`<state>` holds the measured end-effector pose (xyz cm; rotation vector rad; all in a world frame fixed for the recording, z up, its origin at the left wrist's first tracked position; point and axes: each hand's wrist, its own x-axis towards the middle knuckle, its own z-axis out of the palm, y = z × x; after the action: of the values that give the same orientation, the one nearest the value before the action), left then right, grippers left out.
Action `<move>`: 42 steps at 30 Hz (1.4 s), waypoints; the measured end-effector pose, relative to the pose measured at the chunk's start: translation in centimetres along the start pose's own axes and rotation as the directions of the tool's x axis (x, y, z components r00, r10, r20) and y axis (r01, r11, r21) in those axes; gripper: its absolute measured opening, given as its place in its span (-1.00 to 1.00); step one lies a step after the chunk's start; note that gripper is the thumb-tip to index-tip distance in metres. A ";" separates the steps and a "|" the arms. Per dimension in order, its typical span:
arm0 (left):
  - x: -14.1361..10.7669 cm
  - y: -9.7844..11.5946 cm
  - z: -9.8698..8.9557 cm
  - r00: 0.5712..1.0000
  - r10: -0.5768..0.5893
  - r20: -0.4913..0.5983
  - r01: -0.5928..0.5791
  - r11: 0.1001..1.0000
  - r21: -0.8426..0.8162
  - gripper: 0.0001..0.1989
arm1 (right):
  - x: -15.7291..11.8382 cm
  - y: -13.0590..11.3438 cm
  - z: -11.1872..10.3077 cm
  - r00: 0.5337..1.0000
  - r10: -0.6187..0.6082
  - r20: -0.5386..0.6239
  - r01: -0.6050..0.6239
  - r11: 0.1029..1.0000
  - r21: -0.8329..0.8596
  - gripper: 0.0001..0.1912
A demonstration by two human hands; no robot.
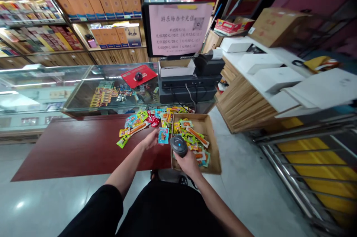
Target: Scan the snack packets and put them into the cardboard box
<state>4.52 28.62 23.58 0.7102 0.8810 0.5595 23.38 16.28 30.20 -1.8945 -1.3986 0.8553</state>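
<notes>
A small blue snack packet (163,135) is pinched in my left hand (151,139), above the dark red table (92,148). My right hand (188,161) is wrapped round a black handheld scanner (179,145), which shows a small blue light and points toward the packet. Below and to the right of the scanner, a shallow cardboard box (213,155) holds several colourful packets and an orange stick-shaped snack (197,136). More packets (142,115) in green, red, blue and yellow lie in a loose pile beyond my left hand, up to the glass counter.
Behind the table stands a glass display counter (79,99) bearing a red sheet (138,76). A monitor (178,31) with a pink notice rises above black equipment (189,87). White boxes (276,78) sit on the side cabinet at right, near a metal railing (295,177).
</notes>
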 end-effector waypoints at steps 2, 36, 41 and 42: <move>0.4 0.0 2.5 1.000 -0.009 0.017 0.009 1.000 -0.021 -0.57 | -0.7 1.3 -1.4 1.000 0.026 -0.013 -0.026 1.000 -0.012 -0.58; 3.8 -2.4 10.5 0.993 0.017 -0.114 0.036 0.894 0.446 -0.49 | -3.0 7.0 -7.9 0.990 0.096 -0.099 -0.097 0.995 -0.002 -0.58; 2.9 -0.5 5.9 0.988 0.038 -0.147 0.031 0.897 0.442 -0.47 | -1.4 4.6 -4.5 0.997 0.048 -0.058 -0.049 0.999 -0.014 -0.58; 2.6 -0.1 4.7 0.985 0.043 -0.169 0.037 0.895 0.445 -0.48 | -1.0 4.0 -3.7 0.998 0.045 -0.045 -0.046 0.999 -0.017 -0.58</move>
<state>9.81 28.90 24.28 1.0928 1.1928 0.4271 28.28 13.95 29.37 -1.9533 -1.3458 0.8201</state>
